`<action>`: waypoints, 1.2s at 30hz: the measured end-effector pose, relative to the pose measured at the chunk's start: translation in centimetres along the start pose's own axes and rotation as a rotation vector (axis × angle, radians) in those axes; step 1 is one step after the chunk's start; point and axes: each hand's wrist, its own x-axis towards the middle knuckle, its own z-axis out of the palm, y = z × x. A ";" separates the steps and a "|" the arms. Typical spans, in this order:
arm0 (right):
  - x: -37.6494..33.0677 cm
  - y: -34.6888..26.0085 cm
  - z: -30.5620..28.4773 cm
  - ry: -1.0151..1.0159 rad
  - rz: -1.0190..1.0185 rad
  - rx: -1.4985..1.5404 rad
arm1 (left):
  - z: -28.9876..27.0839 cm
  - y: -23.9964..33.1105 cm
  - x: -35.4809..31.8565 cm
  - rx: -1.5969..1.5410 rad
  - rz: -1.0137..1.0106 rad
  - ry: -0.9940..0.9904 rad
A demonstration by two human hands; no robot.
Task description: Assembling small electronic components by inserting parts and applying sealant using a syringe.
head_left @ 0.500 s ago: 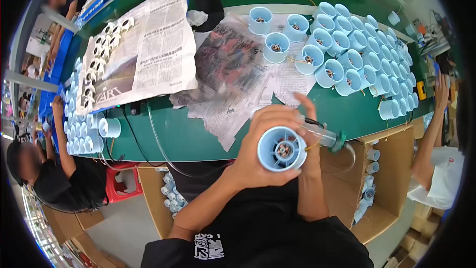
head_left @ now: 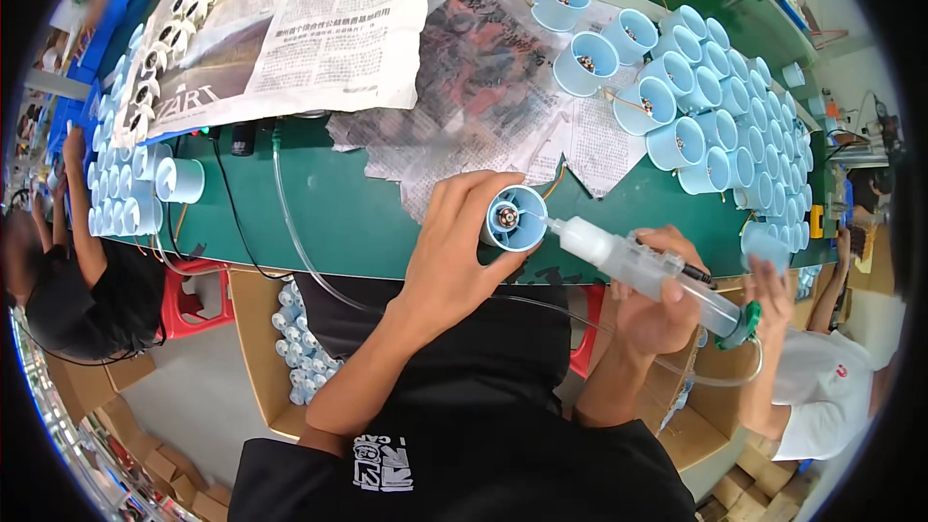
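Over the table's near edge, my left hand [head_left: 450, 244] is wrapped round a light blue plastic cup-shaped housing [head_left: 529, 207]. The housing tilts so its mouth faces me, showing inner ribs and a small round metal-and-copper centre. An orange wire sticks out behind it. My right hand [head_left: 650, 317] grips a clear dispensing syringe [head_left: 630, 269] with a whitish front part and a green cap [head_left: 742, 325], from which a clear hose runs. The syringe's thin tip points at the housing's right rim; whether it touches cannot be told.
Many similar blue housings [head_left: 679, 143] stand on newspaper at the right. White curved parts [head_left: 172, 37] lie on a newspaper-covered raised surface [head_left: 329, 48] at left. A hose [head_left: 290, 232] crosses the table edge. Cardboard boxes [head_left: 253, 348] stand below. A co-worker's hand [head_left: 770, 292] holds a housing at right.
My hands have separated: the left holds the housing farther left and higher, while the right has brought the syringe round to aim at it. The view has shifted. A co-worker's hand has come in at right.
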 end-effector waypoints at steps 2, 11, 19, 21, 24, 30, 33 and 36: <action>0.2 -0.6 0.3 -0.052 0.028 -0.140 | 0.0 -0.3 -0.1 -0.015 0.001 -0.029; 0.2 -0.2 -0.4 -0.153 0.015 -0.267 | -0.1 -0.4 0.0 -0.027 0.017 -0.018; 0.3 -1.2 1.2 -0.062 0.079 -0.281 | -0.1 -0.3 0.0 -0.022 0.017 -0.015; 0.3 -1.3 1.2 -0.065 0.097 -0.283 | -0.2 -0.4 0.0 -0.018 0.017 -0.017; 0.4 -1.2 1.3 -0.076 0.046 -0.338 | -0.2 -0.4 0.0 -0.021 0.011 -0.018; 0.5 -1.4 1.5 -0.073 0.046 -0.351 | -0.2 -0.3 0.0 -0.028 0.010 -0.014; 0.5 -1.6 1.7 -0.081 0.021 -0.382 | -0.2 -0.4 0.0 -0.034 0.011 -0.017; 0.5 -2.0 1.9 -0.092 0.031 -0.434 | -0.2 -0.4 -0.1 -0.025 0.007 -0.018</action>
